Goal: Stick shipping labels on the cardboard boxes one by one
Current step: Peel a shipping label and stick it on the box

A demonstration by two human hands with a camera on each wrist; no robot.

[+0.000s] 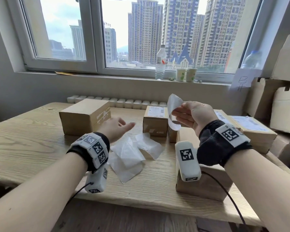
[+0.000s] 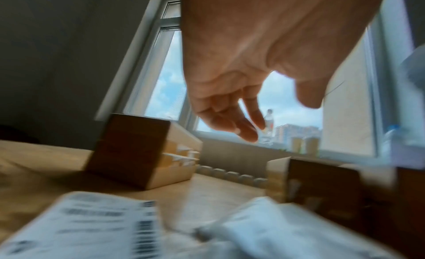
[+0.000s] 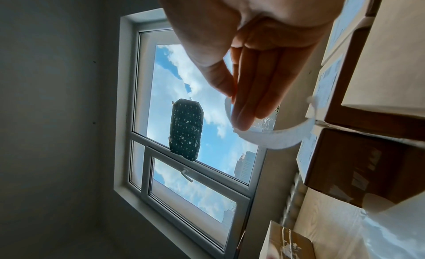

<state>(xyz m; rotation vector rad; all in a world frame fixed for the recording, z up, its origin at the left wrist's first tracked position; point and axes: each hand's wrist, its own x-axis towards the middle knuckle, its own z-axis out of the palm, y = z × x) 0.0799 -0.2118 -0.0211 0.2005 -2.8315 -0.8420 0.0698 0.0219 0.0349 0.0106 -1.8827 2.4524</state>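
Observation:
My right hand (image 1: 177, 113) is raised above the boxes and pinches a white, curling label sheet (image 1: 172, 106) between thumb and fingers. In the right wrist view the sheet (image 3: 273, 138) bends in an arc under the fingertips (image 3: 243, 117). My left hand (image 1: 124, 125) hovers open and empty over the table, just right of a large plain cardboard box (image 1: 84, 117). A small box (image 1: 155, 122) with a label on its top stands under the held sheet. In the left wrist view the left hand (image 2: 278, 117) has its fingers spread, above the large box (image 2: 138, 150).
Loose translucent backing sheets (image 1: 134, 153) lie mid-table, with a printed barcode label (image 2: 87, 226) among them. Another box (image 1: 206, 183) sits beneath my right wrist, and labelled boxes (image 1: 253, 131) stand at the right. On the window sill are a water bottle (image 1: 160, 62) and two paper cups (image 1: 186, 74).

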